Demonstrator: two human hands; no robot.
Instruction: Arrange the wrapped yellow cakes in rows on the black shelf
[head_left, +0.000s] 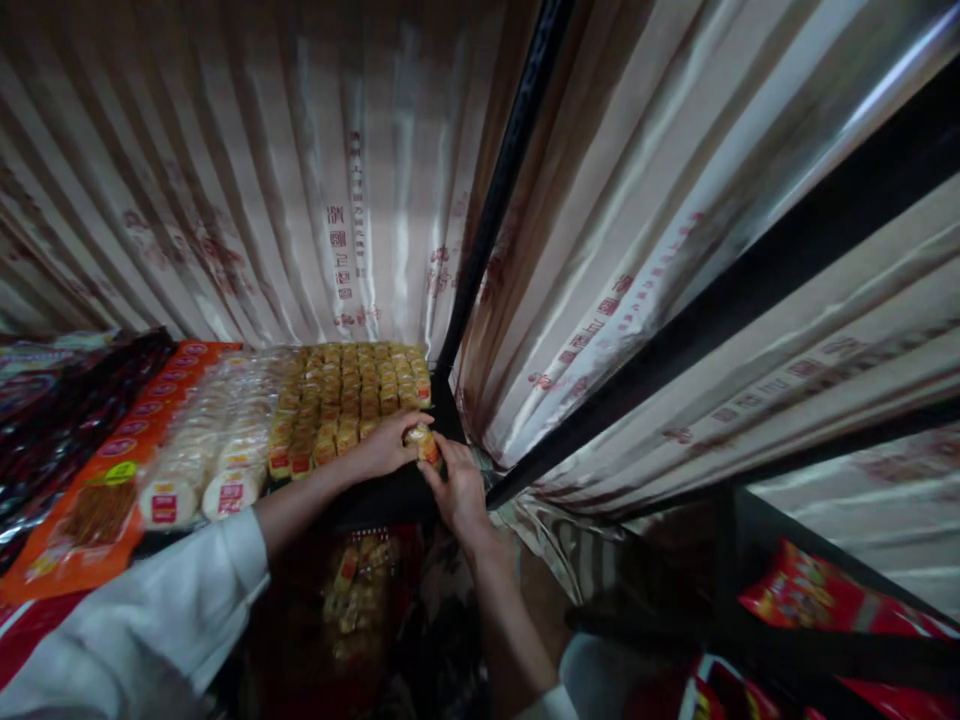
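Observation:
A small gold-yellow wrapped snack packet [423,442] is pinched between both hands at the shelf's corner. My left hand [388,445] grips it from the left, fingers closed. From the right, my right hand [459,482] holds the same packet between thumb and fingers. Just behind and left of the hands, rows of matching wrapped snack packets [349,390] stand stacked on the black shelf [390,497]. The printing on the held packet is too blurred to read.
Left of the rows lie clear packs of round white biscuits [232,490], an orange bag [97,500] and dark shiny packs [75,420]. Below is a red crate [409,560] with more gold packets. A black post [502,190] and printed curtains [300,180] stand behind; red bags [817,590] lie lower right.

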